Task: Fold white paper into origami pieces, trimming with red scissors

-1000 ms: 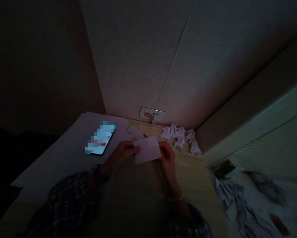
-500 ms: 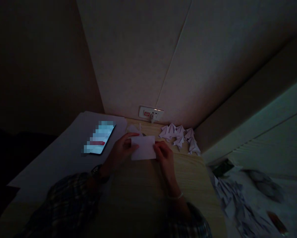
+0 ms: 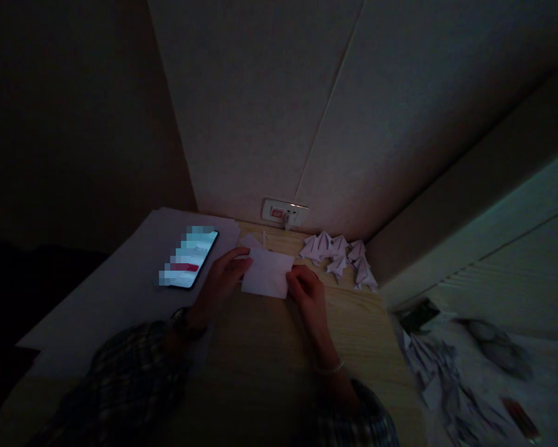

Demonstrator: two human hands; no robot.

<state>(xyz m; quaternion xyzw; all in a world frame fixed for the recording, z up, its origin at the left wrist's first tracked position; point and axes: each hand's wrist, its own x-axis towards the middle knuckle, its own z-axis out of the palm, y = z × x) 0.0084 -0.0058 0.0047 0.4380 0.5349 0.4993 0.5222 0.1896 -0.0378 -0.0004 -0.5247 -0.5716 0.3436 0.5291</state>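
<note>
A small white piece of paper is held between my two hands above the wooden tabletop. My left hand pinches its left edge, thumb on top. On the opposite edge, the fingers of my right hand are closed on the paper. Behind it, partly covered, lie another white paper piece and a narrow paper strip. Several folded paper shapes with pointed ends stand to the right, near the wall.
A lit smartphone rests on large white sheets at the left. A socket plate with a plug is on the wall behind. Below the table's right edge, many folded papers lie on a pale surface beside a dark bundle.
The paper has tilted, its right side now lower, and shifted slightly left. Both hands keep hold of its edges.
</note>
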